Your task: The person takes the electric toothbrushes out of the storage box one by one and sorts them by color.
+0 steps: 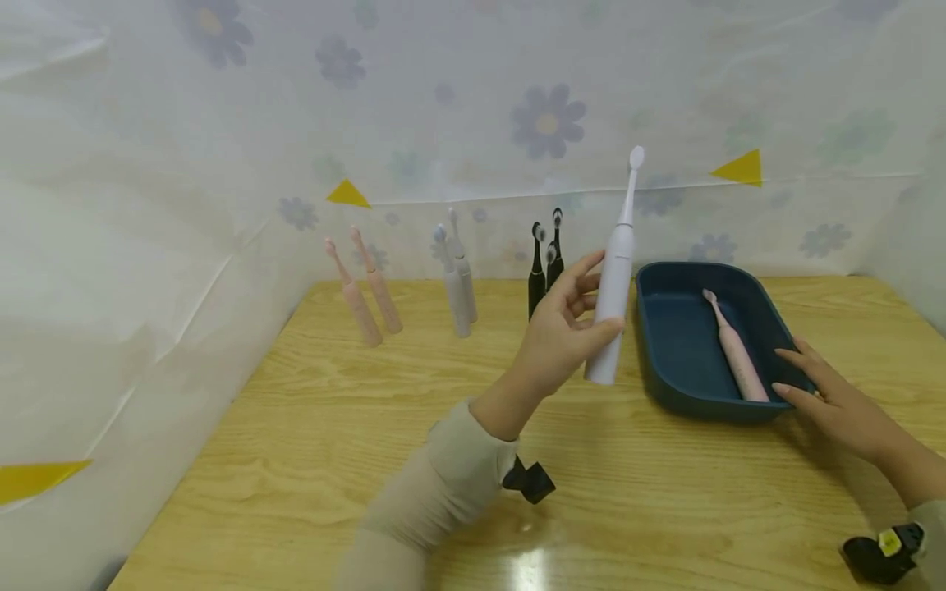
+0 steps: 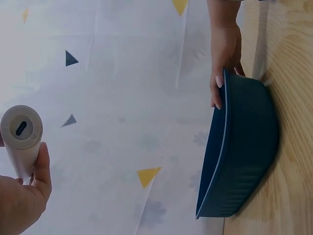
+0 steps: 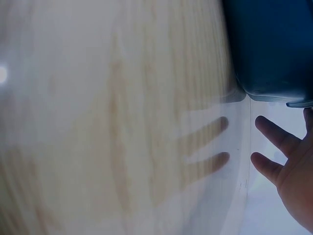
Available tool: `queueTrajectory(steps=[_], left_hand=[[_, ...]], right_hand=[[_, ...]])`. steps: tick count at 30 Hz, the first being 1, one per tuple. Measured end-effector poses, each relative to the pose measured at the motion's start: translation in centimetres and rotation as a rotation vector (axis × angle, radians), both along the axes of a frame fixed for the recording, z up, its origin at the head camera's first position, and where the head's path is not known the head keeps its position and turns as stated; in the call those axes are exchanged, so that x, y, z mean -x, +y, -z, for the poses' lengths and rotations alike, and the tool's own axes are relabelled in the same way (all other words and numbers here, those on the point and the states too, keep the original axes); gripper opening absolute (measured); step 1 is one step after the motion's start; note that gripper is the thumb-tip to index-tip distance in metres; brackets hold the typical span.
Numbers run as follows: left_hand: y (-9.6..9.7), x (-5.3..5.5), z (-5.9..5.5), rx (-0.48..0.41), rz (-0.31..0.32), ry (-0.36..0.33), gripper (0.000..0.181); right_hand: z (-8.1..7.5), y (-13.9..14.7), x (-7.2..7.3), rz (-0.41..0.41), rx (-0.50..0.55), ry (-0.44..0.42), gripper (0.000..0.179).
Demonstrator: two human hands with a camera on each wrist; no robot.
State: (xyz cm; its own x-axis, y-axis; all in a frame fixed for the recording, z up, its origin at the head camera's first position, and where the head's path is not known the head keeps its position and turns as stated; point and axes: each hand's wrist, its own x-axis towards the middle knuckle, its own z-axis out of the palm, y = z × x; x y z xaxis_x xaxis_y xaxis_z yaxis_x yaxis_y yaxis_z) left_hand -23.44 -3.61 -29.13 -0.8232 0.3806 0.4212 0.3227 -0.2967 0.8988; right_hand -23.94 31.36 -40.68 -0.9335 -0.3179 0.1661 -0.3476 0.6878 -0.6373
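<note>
My left hand grips a white electric toothbrush by its handle, thumb on one side and fingers behind. The brush is raised above the table, head up and slightly tilted right. Its round base end faces the left wrist camera. At the right, my right hand holds the rim of a dark blue basin, with thumb and a finger over the inside edge. Two other fingers are spread outside it in the right wrist view. A pink electric toothbrush lies in the basin.
Behind the left arm on the wooden table stand two pink toothbrushes, two light grey ones and three black ones, partly hidden by my left hand. A flowered sheet hangs along the back edge.
</note>
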Motion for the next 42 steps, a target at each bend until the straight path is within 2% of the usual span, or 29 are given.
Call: queueTrajectory(steps=[8,14,19,25,30,34,39,42], left_hand=[[-2.4,0.5,0.2,-0.017,0.026,-0.048,0.068],[-3.9,0.8,0.9,-0.048,0.003,-0.049,0.07],[-5.1,1.0,1.6,-0.036,-0.081,-0.066,0.069],[-7.1,1.7,3.1,0.065,-0.2,-0.09,0.055],[-8.9,2.9,4.8,0.14,-0.283,-0.151,0.052],[-10.4,3.9,6.1,0.233,-0.319,-0.186,0.049],[-11.9,5.1,7.3,0.342,-0.382,-0.145,0.046],[-12.4,5.9,7.7,0.376,-0.436,-0.147,0.044]], right_hand=[[-0.1,0.1,-0.1,0.0,0.002,0.012,0.057],[-0.1,0.2,-0.3,-0.002,0.01,0.014,0.057],[0.0,0.2,-0.4,-0.004,0.014,0.014,0.057],[0.0,0.3,-0.4,-0.004,0.01,0.014,0.057],[-0.1,0.4,-0.3,0.003,0.009,0.008,0.056],[-0.1,0.3,-0.2,0.006,0.007,0.005,0.057],[-0.2,0.2,0.0,0.001,0.008,0.003,0.057],[-0.1,0.1,0.0,-0.001,0.012,0.003,0.056]])
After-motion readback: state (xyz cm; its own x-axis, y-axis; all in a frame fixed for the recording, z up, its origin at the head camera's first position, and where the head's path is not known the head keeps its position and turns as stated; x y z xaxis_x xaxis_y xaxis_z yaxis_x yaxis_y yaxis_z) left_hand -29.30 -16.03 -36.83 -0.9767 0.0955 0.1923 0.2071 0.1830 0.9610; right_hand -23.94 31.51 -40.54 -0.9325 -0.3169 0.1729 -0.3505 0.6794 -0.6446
